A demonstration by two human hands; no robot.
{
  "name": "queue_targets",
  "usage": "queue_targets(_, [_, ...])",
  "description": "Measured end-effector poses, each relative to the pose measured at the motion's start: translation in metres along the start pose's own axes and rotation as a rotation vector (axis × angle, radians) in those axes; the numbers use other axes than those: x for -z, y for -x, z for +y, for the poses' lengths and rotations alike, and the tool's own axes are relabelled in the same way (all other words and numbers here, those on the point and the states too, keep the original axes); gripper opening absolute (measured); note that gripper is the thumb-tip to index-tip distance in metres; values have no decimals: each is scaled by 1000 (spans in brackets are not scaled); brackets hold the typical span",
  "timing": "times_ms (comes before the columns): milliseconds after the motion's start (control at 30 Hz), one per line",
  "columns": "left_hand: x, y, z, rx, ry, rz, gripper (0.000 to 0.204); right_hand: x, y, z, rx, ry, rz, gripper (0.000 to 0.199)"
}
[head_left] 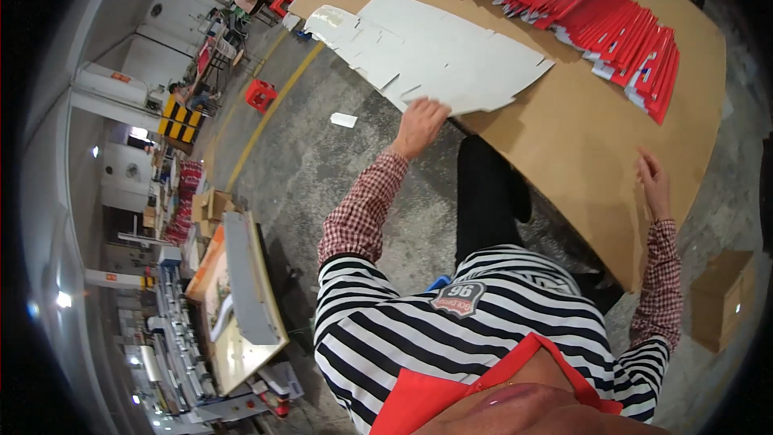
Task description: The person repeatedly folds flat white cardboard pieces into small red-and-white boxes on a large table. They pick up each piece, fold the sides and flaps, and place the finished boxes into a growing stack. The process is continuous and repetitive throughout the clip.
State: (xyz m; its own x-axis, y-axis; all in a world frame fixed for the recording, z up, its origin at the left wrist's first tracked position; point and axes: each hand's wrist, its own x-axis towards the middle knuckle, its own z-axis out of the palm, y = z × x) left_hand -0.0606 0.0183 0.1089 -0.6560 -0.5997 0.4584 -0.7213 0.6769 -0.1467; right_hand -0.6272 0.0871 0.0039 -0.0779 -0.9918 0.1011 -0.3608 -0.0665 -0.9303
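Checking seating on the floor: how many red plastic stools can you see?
2. One red stool stands on the concrete floor by the yellow line, left of the table. Another red stool is farther back; more may be hidden.

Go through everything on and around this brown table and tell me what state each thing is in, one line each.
White die-cut sheets: flat, unfolded, overlapping in a fanned row.
Red folded cartons: flattened, shingled along the table's far side.
Brown table: bare near the person.
Left hand: open, fingers on the nearest white sheet's edge.
Right hand: open, holding nothing, at the table's edge.
Cardboard box: closed, on the floor.
Red stool: upright, unoccupied.
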Motion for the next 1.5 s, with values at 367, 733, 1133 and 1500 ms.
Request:
queue_targets(367, [5,-79,275,-493,581,-34,49,-25,174,-93,433,516,-36,29])
queue_targets(733, [-105,-88,309,58,1083,-630,30,66,268,-9,-649,114,279,44])
queue_targets(1133, [-83,-60,289,-386,520,-280,64,-18,193,-31,162,808,36,56])
queue_targets(1500, [-102,-69,330,-449,459,-294,72,-15,200,-58,20,931,61,61])
